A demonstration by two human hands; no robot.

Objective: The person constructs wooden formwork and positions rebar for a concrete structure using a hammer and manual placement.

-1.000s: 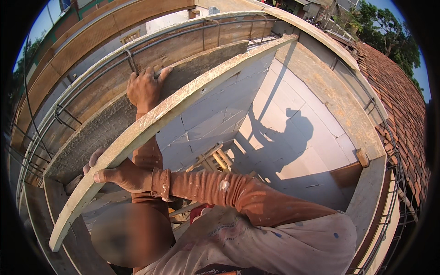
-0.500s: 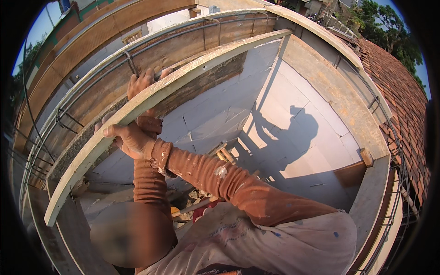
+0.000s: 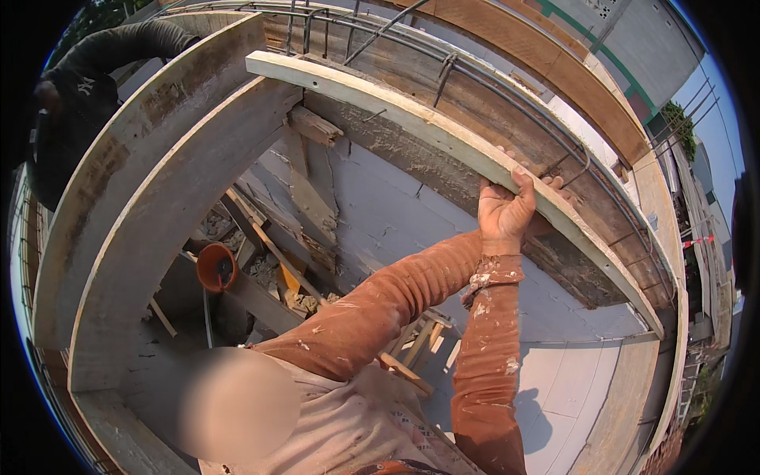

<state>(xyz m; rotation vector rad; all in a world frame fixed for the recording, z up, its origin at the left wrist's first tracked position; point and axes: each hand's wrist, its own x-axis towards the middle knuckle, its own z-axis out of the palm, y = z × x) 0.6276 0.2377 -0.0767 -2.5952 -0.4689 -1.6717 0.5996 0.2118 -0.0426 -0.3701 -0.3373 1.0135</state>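
Note:
A long pale wooden batten (image 3: 412,115) lies along the top of the far formwork board (image 3: 396,131). My right hand (image 3: 505,210) grips it from below, thumb on the near face and fingertips over the top edge. My left forearm (image 3: 427,269) crosses behind the right wrist. Past the batten, my left hand (image 3: 557,184) shows only a few curled fingers, close to the steel bars (image 3: 514,103); the batten and right wrist hide the rest, and what they hold is not visible. A nail (image 3: 374,115) sticks out of the batten toward its left end.
Two upright formwork boards (image 3: 158,170) curve along the left, with another person's dark sleeve (image 3: 119,47) beyond. Below are an orange pipe end (image 3: 217,267), rubble and loose timber (image 3: 412,348). A pale block wall (image 3: 396,190) drops under the far board.
The view has swung left, so the batten's far left end, the left formwork boards and another person now show. My right hand still grips the batten; my left stays behind it.

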